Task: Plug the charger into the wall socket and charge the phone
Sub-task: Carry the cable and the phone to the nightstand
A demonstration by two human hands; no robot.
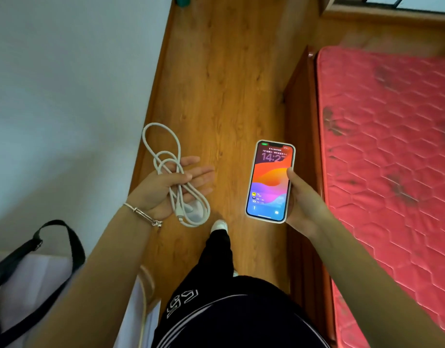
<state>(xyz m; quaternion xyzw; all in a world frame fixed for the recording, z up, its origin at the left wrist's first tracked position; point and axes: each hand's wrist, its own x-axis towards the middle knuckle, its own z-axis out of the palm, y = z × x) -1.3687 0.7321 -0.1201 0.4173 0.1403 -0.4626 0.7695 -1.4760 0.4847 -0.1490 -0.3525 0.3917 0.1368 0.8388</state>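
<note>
From the head camera, looking down: stands on a wooden floor (216, 84) between a white wall (65, 84) on the left and a red quilted mattress (392, 146) in a wooden bed frame (301, 121) on the right. Carries a white charging cable (176, 197) in the left hand (171, 187), turned palm up with the fingers stretched out straight and the left thumb (187, 175) folded across the strands, pinning the bundle to the palm. Lets one long loop stick out past the hand toward the wall and a second loop hang off the heel of the palm, with the small connector (179, 217) dangling low. Wears a thin bracelet (143, 214) on that wrist. Grips the phone (270, 182) in the right hand (304, 204), well apart from the cable: fingers curled behind the pale case, right thumb (290, 173) pressed on the right edge of the glass — screen up, lit, reading 14:27. Shows black trousers (216, 272) and a white shoe (218, 226) between the two arms, and a black-strapped bag (58, 247) at lower left.
</note>
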